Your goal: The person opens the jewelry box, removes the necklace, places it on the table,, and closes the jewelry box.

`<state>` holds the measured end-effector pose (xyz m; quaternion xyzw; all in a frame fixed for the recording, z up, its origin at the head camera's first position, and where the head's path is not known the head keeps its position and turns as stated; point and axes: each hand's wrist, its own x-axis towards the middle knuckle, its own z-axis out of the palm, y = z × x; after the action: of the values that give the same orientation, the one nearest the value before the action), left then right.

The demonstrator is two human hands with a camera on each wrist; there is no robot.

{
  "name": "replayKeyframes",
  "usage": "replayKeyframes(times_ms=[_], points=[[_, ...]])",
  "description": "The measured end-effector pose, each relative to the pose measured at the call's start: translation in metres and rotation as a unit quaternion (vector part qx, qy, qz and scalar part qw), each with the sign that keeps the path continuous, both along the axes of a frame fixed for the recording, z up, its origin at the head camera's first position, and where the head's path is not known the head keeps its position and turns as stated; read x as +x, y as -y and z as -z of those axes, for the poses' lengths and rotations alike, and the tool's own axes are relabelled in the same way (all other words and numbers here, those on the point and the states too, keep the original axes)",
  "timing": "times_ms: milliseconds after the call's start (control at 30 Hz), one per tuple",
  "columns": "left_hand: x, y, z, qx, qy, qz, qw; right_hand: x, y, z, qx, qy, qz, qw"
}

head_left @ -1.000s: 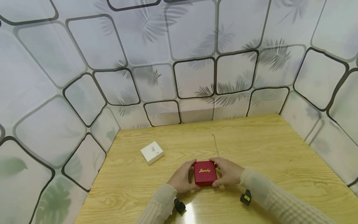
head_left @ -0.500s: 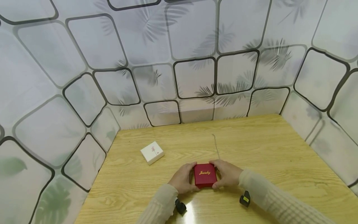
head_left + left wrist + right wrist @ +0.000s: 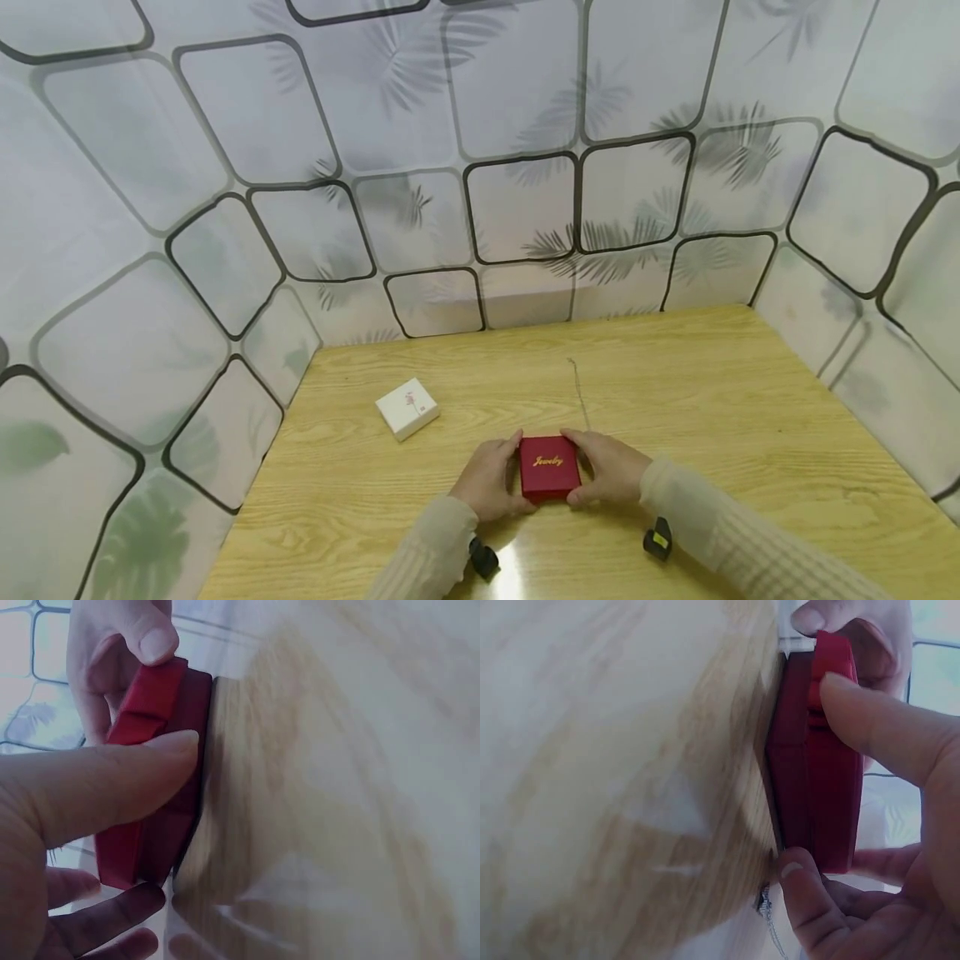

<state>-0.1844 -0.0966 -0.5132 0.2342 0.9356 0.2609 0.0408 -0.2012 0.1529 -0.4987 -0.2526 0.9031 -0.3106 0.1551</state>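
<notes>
A red jewelry box [image 3: 550, 467] with gold lettering on its lid sits on the table in the head view. My left hand [image 3: 491, 479] holds its left side, thumb at the front edge and fingers behind. From the right, my right hand [image 3: 611, 467] grips the opposite side in the same way. The left wrist view shows the brighter red lid [image 3: 118, 851] over the darker base [image 3: 169, 832]. A thin silver chain [image 3: 579, 387] lies behind the box, and its near end shows beside my right fingers in the right wrist view.
A small white box [image 3: 407, 409] with pink print lies on the wooden table [image 3: 712, 392], back left of the red box. Patterned curtain walls [image 3: 525, 208] enclose the table at the back and both sides.
The box top has shifted slightly lower in the head view, with both hands still around it. Chain and white box have stayed in place.
</notes>
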Motion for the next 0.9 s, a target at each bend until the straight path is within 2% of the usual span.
replayKeyframes(times_ms=[500, 667, 900], points=[[0.001, 0.0, -0.005, -0.004, 0.006, -0.006, 1.0, 0.004, -0.001, -0.002, -0.014, -0.008, 0.007, 0.9998], [-0.007, -0.002, -0.006, 0.012, 0.002, -0.006, 0.9999, -0.001, -0.001, -0.009, -0.024, -0.023, 0.02, 0.9992], [-0.024, -0.009, -0.006, 0.043, 0.014, -0.018, 0.9988, -0.015, -0.004, -0.014, -0.03, -0.029, 0.054, 0.9977]])
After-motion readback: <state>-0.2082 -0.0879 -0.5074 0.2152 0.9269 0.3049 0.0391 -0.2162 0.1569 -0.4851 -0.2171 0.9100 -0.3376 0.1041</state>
